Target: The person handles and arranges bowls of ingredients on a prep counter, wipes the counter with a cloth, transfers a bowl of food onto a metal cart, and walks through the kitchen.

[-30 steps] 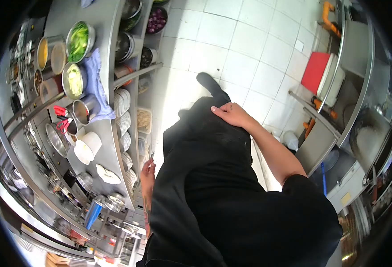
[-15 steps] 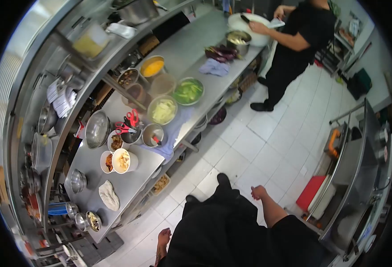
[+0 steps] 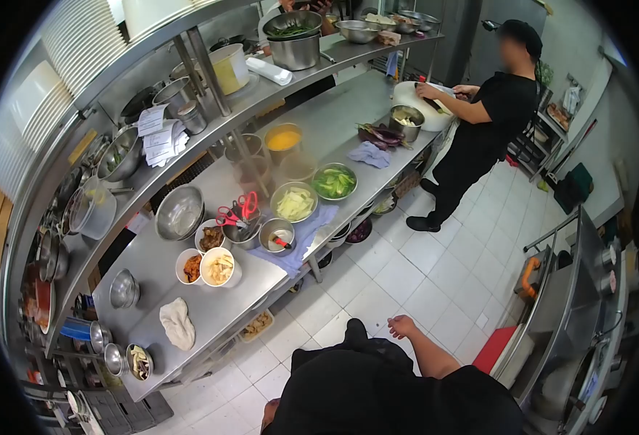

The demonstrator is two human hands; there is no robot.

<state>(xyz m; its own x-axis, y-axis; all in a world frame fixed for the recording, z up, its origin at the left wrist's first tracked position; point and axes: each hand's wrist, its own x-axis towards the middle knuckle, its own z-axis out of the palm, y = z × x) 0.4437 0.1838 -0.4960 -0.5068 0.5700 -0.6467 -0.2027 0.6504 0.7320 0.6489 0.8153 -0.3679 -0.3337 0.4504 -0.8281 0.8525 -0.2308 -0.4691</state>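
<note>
My right hand (image 3: 403, 328) hangs over the tiled floor in front of me, fingers loosely apart with nothing in them. Only a sliver of my left hand (image 3: 270, 412) shows beside my dark clothing, its fingers hidden. On the steel table (image 3: 254, 290) ahead to the left lies a white cloth (image 3: 177, 323). Beyond it stand tubs of pale cut food (image 3: 220, 268) and orange-red food (image 3: 190, 267). Behind these, red-handled scissors (image 3: 241, 210) rest in a metal container. A bowl of pale green pieces (image 3: 294, 201) and a bowl of green vegetables (image 3: 335, 181) sit farther along. Neither hand touches them.
A co-worker (image 3: 490, 123) stands at the table's far end, holding a knife near a white round board (image 3: 414, 105). Eggplants (image 3: 382, 135) lie nearby. An overhead shelf (image 3: 189, 138) carries pots and papers. On my right are a steel counter (image 3: 573, 290) and a red board (image 3: 492, 351).
My view has tilted up, showing more of the upper shelf and the co-worker. My left hand has slipped mostly behind my clothing; my right hand has swung slightly left and its fingers look looser.
</note>
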